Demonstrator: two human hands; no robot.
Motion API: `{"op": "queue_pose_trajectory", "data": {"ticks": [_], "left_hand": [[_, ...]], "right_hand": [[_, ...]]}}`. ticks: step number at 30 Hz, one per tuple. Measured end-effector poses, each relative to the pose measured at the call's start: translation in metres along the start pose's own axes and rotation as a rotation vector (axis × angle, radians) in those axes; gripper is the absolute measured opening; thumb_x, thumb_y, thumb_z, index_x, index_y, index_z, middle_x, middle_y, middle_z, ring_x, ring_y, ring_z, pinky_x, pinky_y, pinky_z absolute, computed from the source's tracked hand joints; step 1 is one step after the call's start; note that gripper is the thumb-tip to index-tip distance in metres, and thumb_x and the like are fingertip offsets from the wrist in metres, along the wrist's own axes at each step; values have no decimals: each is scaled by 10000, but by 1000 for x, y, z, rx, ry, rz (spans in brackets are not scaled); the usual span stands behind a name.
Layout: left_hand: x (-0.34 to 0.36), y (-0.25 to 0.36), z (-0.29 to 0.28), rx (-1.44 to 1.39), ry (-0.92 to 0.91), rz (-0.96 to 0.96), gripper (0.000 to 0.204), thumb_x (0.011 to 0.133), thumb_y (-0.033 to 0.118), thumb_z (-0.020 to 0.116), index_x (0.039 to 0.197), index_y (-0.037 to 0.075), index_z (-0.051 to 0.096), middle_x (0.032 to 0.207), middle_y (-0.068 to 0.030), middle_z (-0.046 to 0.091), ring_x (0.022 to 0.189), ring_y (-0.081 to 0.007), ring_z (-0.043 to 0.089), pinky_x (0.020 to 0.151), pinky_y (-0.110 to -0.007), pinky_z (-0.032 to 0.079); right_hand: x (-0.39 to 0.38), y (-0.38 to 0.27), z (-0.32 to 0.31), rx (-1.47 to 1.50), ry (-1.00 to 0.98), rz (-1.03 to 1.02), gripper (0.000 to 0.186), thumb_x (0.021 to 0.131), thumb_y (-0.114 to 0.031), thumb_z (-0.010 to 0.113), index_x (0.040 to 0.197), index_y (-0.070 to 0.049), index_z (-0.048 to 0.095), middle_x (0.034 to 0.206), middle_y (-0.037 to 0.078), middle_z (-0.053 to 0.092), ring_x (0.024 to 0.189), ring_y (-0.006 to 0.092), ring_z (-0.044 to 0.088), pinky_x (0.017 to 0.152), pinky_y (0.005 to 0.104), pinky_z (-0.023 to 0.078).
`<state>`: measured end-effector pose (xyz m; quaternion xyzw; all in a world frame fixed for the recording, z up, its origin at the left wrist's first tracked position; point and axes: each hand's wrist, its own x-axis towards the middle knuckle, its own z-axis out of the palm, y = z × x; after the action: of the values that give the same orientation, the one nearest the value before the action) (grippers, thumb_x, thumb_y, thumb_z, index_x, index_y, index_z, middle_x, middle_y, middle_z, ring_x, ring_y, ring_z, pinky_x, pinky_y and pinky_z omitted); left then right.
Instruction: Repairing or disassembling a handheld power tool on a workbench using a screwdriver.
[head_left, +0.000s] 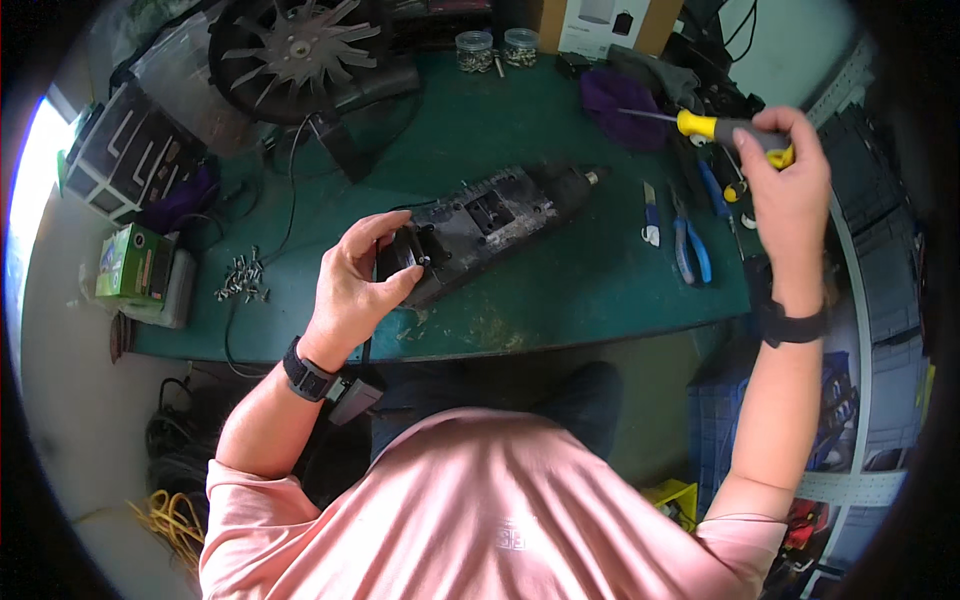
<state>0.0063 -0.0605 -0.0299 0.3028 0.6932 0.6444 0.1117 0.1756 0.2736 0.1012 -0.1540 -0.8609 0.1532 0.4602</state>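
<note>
A long, dirty black housing (515, 210) with a metal tip at its upper right end lies diagonally across the green work table. My left hand (360, 280) grips a small black part at the housing's lower left end, fingers over the top and thumb at the front. Up at the right, my right hand (775, 170) is closed round a yellow and grey screwdriver (705, 125), its shaft pointing left over a purple cloth (625, 105). Blue-handled pliers (690, 250) and a small blue-and-white strip tool (651, 215) lie below that hand, to its left.
A fan with metal blades (300, 50) stands at the back left, beside cables. Loose screws (243, 277) lie near a green box (133, 265). Two screw jars (473, 52) and a cardboard box (600, 25) sit at the back. Shelving with bins (890, 300) stands at right.
</note>
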Motion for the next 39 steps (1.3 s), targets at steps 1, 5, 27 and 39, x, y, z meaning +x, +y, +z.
{"op": "queue_pose_trajectory", "data": {"ticks": [1,5,27,39], "left_hand": [[1,0,-1,27,-13,8,537,724,4,722,1243,-32,590,1149,-72,603,1041,-130,542,986,-260,418],[1,4,-3,23,-48,16,529,719,5,709,1234,-34,595,1187,-89,589,1064,-145,548,996,-270,419],[-5,-3,-9,-3,-61,31,532,700,2,705,1221,-31,607,1237,-117,574,1144,-187,561,1024,-298,424],[-9,-7,-8,-39,-18,30,518,701,-15,703,1209,-40,605,1228,-117,583,1133,-177,563,1011,-287,425]], "right_hand": [[-2,7,5,-78,7,-70,178,821,-57,702,953,-9,594,895,98,610,838,232,600,774,323,483],[-19,25,33,-239,-32,-123,189,778,-2,694,872,-14,530,938,136,532,855,348,573,753,398,486],[-70,52,79,-396,-586,41,206,766,-82,735,857,-38,556,970,142,530,813,367,601,707,461,504],[-88,-112,115,268,-539,-330,141,754,-126,721,840,-41,647,887,125,586,871,323,576,752,417,506]]}}
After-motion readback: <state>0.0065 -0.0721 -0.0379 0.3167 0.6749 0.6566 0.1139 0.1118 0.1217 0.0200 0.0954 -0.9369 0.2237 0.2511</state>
